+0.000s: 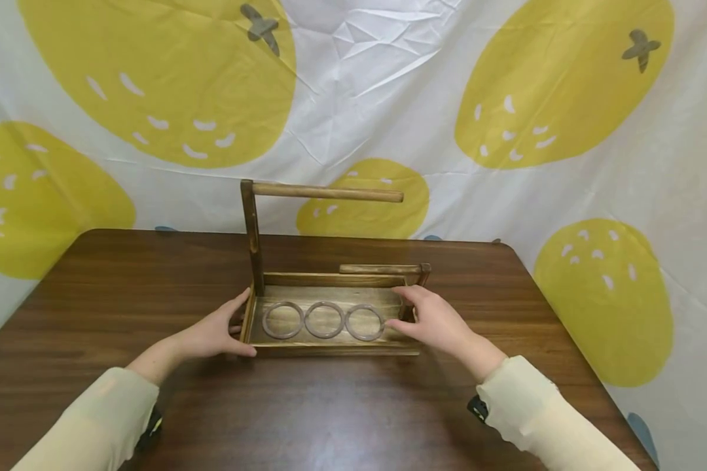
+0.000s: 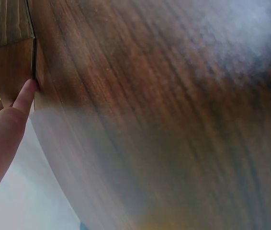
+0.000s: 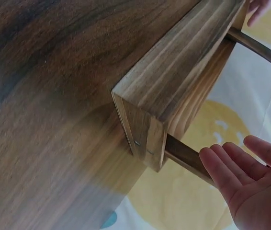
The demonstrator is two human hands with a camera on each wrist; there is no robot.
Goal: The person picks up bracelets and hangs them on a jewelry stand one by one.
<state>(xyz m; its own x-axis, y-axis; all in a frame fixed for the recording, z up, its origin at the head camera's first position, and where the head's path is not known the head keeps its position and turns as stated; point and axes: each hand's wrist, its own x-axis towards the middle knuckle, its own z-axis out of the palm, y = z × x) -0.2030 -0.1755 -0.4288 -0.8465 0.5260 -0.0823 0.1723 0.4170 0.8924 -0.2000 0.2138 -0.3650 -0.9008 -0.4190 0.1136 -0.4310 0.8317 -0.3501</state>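
Observation:
A wooden box [image 1: 336,351] stands on the table, with a tall post [image 1: 251,229] and long bar [image 1: 330,192] at its left end. A shorter post with a lower bar [image 1: 383,269] rises at its right end. Three greyish rings [image 1: 324,337] lie in a row inside. My left hand [image 1: 206,333] spans the left end wall, fingers spread, the thumb at the front corner. In the left wrist view its thumb tip meets the box's lower edge. My right hand [image 1: 438,320] is over the right end, thumb apart from straight fingers, with nothing in it.
The dark wooden table [image 1: 342,418] reaches back to a white cloth [image 1: 377,85] printed with large yellow fruit. The long bar juts rightward above the box, its right end unsupported. Black straps [image 1: 478,409] show below both sleeves.

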